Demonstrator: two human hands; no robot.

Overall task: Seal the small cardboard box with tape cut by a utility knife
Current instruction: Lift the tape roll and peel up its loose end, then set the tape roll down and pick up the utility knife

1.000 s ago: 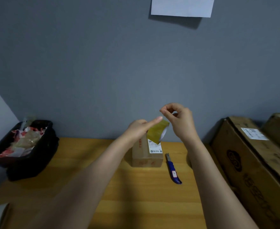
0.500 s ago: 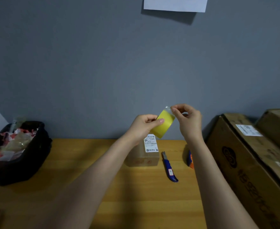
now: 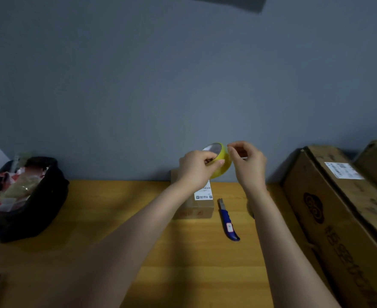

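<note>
Left hand [image 3: 197,168] grips the tape roll [image 3: 222,161] above the box [image 3: 194,206]; right hand [image 3: 248,162] pinches its edge.

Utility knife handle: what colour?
Blue, with a small white label; the utility knife shows in the head view, lying on the table.

— Where does everything sit on the worktop [image 3: 107,230]?

— The small cardboard box [image 3: 194,207] stands at the back, centre of the frame, against the wall [image 3: 183,85]. Just right of it lies the utility knife [image 3: 228,221], apart from it. A bin [image 3: 25,196] holding scraps sits at the far left edge.

— And the right side?

— Large cartons [image 3: 343,214] lie along the right edge of the frame.

— The tape?

— The tape roll [image 3: 222,162] is held above the box, between the left hand [image 3: 197,168] and the right hand [image 3: 247,163], in front of the wall.
</note>
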